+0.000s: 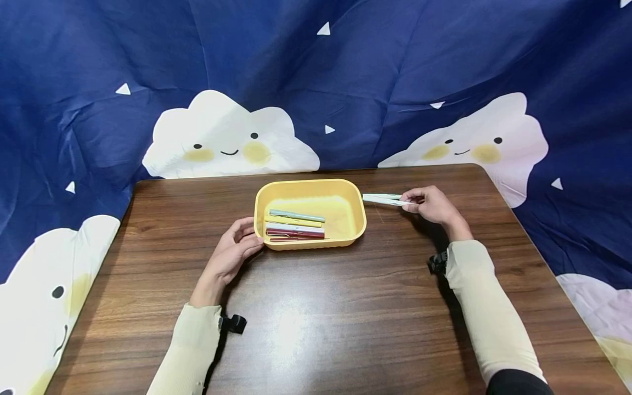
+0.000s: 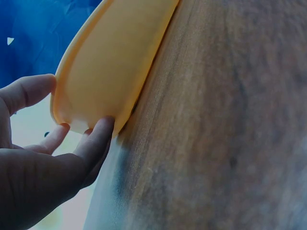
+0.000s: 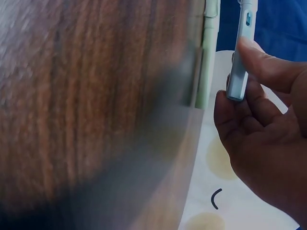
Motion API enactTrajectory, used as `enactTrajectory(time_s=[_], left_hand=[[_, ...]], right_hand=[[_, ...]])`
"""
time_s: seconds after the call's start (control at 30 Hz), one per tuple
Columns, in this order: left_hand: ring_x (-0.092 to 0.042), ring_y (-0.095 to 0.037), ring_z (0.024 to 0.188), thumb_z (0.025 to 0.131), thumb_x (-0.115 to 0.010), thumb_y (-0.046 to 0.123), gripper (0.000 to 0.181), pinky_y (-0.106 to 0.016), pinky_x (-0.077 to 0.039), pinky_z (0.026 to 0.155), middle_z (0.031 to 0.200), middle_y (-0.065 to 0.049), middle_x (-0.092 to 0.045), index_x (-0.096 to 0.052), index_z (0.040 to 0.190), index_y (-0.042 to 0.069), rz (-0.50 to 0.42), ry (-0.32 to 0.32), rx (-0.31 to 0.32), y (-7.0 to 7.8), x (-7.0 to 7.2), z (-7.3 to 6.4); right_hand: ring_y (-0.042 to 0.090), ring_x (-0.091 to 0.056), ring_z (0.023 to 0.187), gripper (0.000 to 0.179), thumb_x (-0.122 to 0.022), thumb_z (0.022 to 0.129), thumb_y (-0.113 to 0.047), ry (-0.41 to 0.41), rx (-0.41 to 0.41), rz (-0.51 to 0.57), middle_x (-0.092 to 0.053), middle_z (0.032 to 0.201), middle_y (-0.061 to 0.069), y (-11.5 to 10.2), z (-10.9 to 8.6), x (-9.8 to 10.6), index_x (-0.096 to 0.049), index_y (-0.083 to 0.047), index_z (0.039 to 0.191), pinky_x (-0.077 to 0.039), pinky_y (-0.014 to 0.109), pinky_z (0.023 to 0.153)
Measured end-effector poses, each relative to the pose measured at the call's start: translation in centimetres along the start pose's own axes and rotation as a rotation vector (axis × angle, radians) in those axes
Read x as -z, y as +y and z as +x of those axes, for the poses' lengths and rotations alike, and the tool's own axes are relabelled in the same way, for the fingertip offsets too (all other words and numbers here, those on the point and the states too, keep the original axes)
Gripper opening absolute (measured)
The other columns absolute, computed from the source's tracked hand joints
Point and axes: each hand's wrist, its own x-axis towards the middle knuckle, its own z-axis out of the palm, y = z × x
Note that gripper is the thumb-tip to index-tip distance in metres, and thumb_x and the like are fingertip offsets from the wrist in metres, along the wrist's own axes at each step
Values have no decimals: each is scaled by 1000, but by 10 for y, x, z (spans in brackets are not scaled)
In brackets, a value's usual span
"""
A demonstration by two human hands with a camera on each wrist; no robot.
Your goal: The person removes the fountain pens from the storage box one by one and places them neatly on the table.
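A yellow plastic box (image 1: 356, 233) stands on the table with several pens (image 1: 295, 222) lying side by side in its left half, in green, yellow, pale and dark red. My left hand (image 1: 233, 249) holds the box's left end, its fingertips on the rim and outer wall, as the left wrist view also shows. Right of the box, my right hand (image 1: 428, 204) pinches a pale blue pen (image 3: 238, 72) between thumb and fingers. A light green pen (image 3: 207, 57) lies on the table just beside the held one.
The brown wooden table (image 1: 316, 318) has a glare spot near its front. A dark blue cloth (image 1: 355, 71) with white clouds hangs behind the table and shows along its sides. Dark straps (image 1: 437, 263) are on both wrists.
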Motion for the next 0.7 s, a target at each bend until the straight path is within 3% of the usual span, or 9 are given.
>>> enactTrajectory(time_s=[0.17, 0.37, 0.7], left_hand=[[-56, -21, 112, 92, -57, -15, 65, -30, -53, 99, 137, -25, -39, -30, 150, -7, 3, -6, -1, 0, 0, 0], [-56, -22, 113, 91, -57, -15, 65, -29, -53, 98, 138, -26, -38, -29, 149, -7, 1, -5, -4, 1, -1, 0], [-56, -21, 111, 91, -56, -16, 65, -27, -54, 95, 138, -26, -38, -29, 150, -7, -2, 3, -1, 1, -1, -1]], right_hand=[[20, -55, 76, 8, -74, 91, -1, -28, -4, -82, -69, 85, 11, 4, 5, -1, -73, 3, 98, -45, 26, 69], [25, -56, 81, 10, -72, 93, -3, -53, -40, -100, -69, 88, 13, 9, 8, -2, -73, 3, 101, -45, 32, 74], [31, -60, 88, 13, -71, 94, -4, -15, -81, -172, -71, 96, 17, 19, 13, -6, -74, 1, 104, -48, 45, 84]])
